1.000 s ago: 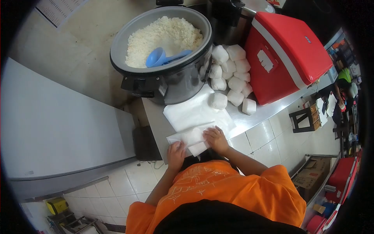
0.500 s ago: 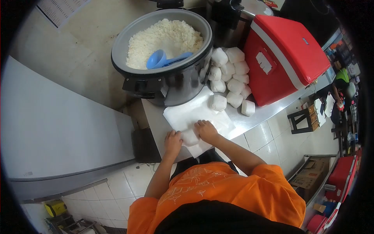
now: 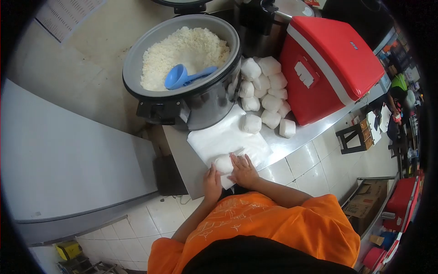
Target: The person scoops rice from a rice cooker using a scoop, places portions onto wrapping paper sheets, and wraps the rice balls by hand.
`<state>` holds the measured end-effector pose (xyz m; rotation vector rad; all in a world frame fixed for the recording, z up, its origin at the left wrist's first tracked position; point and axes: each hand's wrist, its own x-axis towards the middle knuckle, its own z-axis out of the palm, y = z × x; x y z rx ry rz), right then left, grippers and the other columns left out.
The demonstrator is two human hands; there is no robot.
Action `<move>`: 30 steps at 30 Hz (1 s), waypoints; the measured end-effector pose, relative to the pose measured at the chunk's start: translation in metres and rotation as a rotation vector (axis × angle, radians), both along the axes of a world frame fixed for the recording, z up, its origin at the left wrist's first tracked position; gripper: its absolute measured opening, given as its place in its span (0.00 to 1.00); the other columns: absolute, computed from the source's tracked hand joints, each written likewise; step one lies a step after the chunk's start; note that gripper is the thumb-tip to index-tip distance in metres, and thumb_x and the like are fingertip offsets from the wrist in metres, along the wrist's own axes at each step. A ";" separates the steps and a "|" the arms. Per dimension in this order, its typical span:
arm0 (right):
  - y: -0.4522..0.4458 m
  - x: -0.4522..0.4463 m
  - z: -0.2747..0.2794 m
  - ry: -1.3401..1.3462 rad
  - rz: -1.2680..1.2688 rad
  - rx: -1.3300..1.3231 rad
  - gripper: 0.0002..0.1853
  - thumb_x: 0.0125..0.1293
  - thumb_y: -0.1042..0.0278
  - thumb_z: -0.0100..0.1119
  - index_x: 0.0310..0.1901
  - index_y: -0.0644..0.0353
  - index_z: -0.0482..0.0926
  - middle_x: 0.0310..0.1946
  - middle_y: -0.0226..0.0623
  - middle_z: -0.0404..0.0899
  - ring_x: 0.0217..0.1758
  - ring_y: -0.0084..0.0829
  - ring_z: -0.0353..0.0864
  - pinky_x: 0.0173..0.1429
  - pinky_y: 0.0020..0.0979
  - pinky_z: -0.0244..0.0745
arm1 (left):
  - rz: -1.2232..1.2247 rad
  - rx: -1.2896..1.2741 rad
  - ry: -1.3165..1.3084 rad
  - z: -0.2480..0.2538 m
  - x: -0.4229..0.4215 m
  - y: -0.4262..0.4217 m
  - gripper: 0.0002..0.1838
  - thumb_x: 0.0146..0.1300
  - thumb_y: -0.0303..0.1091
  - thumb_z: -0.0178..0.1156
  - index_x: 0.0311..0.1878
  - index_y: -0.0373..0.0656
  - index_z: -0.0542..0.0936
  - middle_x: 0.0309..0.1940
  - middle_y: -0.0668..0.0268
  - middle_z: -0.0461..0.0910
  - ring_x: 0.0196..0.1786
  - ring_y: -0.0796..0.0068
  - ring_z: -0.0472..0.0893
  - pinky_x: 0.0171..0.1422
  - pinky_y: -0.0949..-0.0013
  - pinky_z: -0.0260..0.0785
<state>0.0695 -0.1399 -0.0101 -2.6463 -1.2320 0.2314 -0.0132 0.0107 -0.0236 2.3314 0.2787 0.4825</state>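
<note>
A rice bundle in white paper lies at the near end of a stack of white wrapping paper. My left hand curls its fingers against the bundle's left side. On its right side, my right hand lies on the paper with fingers stretched and apart, touching the bundle. Beyond the paper, several finished white wrapped bundles are piled up. A large rice cooker stands open behind the stack, holding cooked white rice and a blue scoop.
A red cooler box stands right of the bundles on the steel table. Behind is another pot. A pale grey cabinet-like surface is at left. A small stool and another person are at far right.
The bundle now stands out as a rounder white lump. My right hand has moved nearer my body, its fingers spreading over the paper; my left hand has shifted slightly right and nearer.
</note>
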 end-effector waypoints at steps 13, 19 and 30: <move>0.009 0.017 0.088 1.001 -0.371 1.003 0.33 0.69 0.58 0.44 0.67 0.70 0.46 0.63 0.51 0.58 0.67 0.35 0.58 0.67 0.30 0.53 | 0.177 -0.718 -0.047 0.101 0.065 -0.030 0.25 0.55 0.30 0.58 0.56 0.34 0.68 0.44 0.55 0.76 0.45 0.67 0.77 0.50 0.68 0.69; 0.004 0.058 0.118 1.065 -0.336 1.094 0.23 0.63 0.64 0.58 0.55 0.64 0.66 0.47 0.34 0.73 0.47 0.23 0.72 0.51 0.26 0.70 | 0.063 -0.273 -0.117 0.126 0.089 -0.037 0.26 0.68 0.45 0.39 0.63 0.38 0.65 0.61 0.48 0.61 0.65 0.57 0.60 0.69 0.60 0.48; -0.043 0.246 0.041 0.045 -0.303 0.290 0.32 0.50 0.52 0.67 0.53 0.63 0.69 0.41 0.44 0.77 0.46 0.45 0.75 0.56 0.41 0.65 | -0.017 -0.264 0.256 -0.006 0.086 -0.007 0.35 0.65 0.51 0.47 0.67 0.36 0.56 0.66 0.44 0.53 0.68 0.49 0.54 0.70 0.52 0.47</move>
